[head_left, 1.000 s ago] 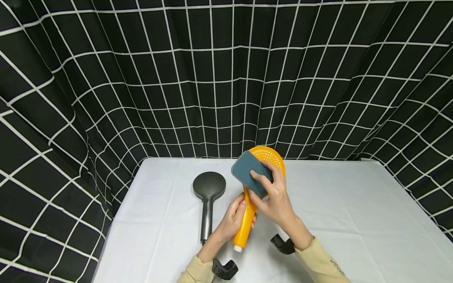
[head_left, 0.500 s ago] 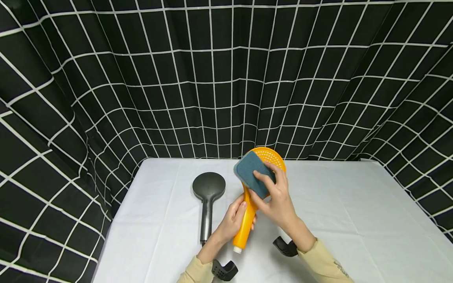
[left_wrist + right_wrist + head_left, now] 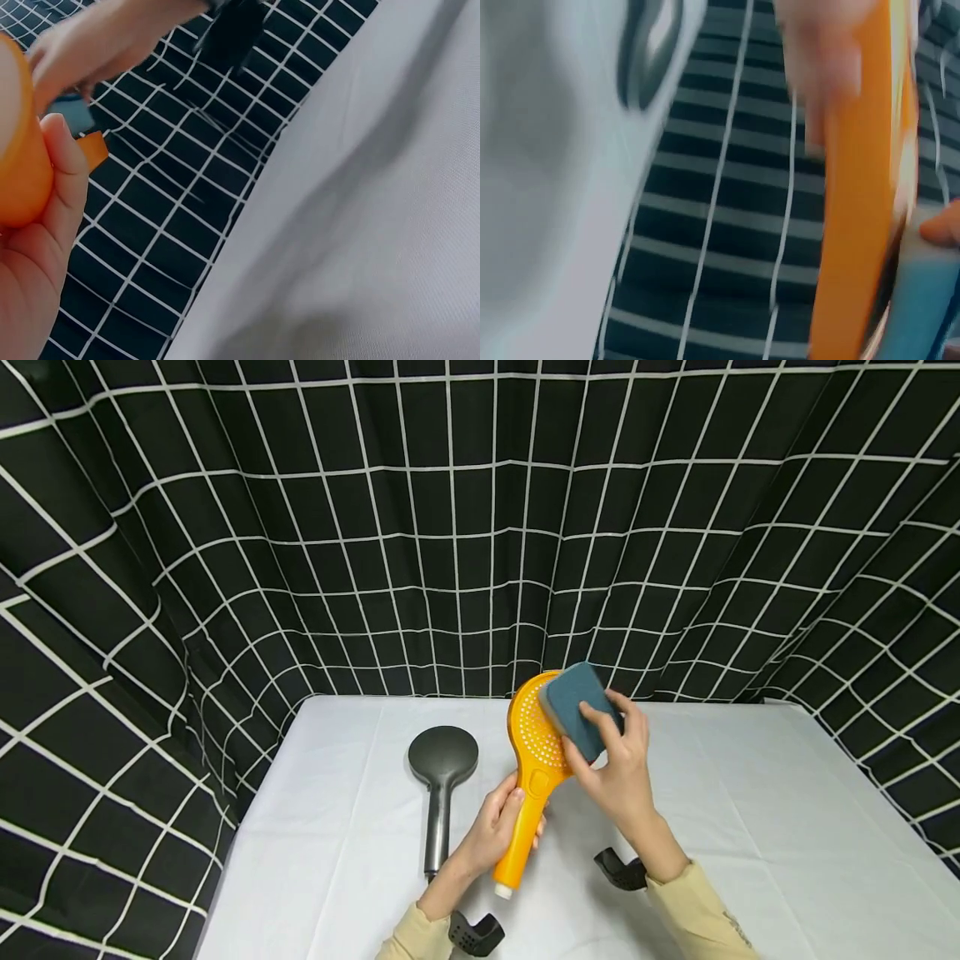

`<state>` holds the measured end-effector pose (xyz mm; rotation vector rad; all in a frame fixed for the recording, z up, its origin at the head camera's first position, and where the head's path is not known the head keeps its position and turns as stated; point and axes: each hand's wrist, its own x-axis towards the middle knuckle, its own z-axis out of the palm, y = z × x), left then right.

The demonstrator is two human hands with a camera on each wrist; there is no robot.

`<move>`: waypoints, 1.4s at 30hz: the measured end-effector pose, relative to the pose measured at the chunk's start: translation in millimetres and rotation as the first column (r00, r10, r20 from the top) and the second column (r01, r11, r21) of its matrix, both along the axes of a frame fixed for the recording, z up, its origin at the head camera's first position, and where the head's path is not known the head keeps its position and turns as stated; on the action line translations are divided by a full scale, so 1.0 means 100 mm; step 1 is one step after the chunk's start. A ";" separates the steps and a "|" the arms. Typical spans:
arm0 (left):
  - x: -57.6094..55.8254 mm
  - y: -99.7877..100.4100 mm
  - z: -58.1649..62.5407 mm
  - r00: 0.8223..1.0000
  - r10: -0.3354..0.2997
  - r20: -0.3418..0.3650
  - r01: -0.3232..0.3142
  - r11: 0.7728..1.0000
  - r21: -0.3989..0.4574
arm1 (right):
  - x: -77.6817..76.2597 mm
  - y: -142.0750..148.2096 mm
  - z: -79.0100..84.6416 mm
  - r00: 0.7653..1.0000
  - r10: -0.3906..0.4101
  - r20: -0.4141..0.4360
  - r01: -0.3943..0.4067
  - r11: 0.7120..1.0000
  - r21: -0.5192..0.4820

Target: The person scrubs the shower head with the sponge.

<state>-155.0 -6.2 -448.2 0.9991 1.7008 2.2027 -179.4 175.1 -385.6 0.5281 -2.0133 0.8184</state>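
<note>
My left hand (image 3: 492,829) grips the handle of an orange shower head (image 3: 527,814), its round face with pale nozzle dots turned up. A blue-grey sponge (image 3: 581,706) is pinched between the thumb and fingers of my right hand (image 3: 621,770). The sponge lies over the right part of the shower head's face, and its underside is hidden in the head view. In the left wrist view the orange handle end (image 3: 22,176) fills the left edge, with my thumb along it. The right wrist view is blurred; the sponge (image 3: 922,300) shows beside the orange shower head (image 3: 862,187).
A dark grey shower head (image 3: 442,768) lies on the white-covered table (image 3: 337,827), left of my left hand. Black wrist mounts (image 3: 477,935) jut out near both sleeves. A black curtain with white grid lines (image 3: 480,560) stands behind the table and at its sides.
My right hand has moved the sponge to the right across the shower head's face, uncovering its left part and the button below. The left hand and the orange handle stay nearly in place.
</note>
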 end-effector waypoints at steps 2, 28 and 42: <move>0.00 -0.02 0.01 1.000 0.002 0.002 -0.002 1.000 0.009 | 0.10 -0.09 -0.03 0.998 0.062 -0.013 -0.061 0.997 0.055; 0.00 -0.04 0.07 1.000 -0.003 -0.005 0.003 0.999 0.033 | 0.04 0.10 -0.09 0.998 0.066 -0.018 -0.066 0.998 0.011; 0.03 -0.05 0.04 0.997 -0.058 0.042 0.057 0.998 0.022 | 0.07 -0.27 -0.03 0.987 0.160 -0.019 -0.158 0.983 0.094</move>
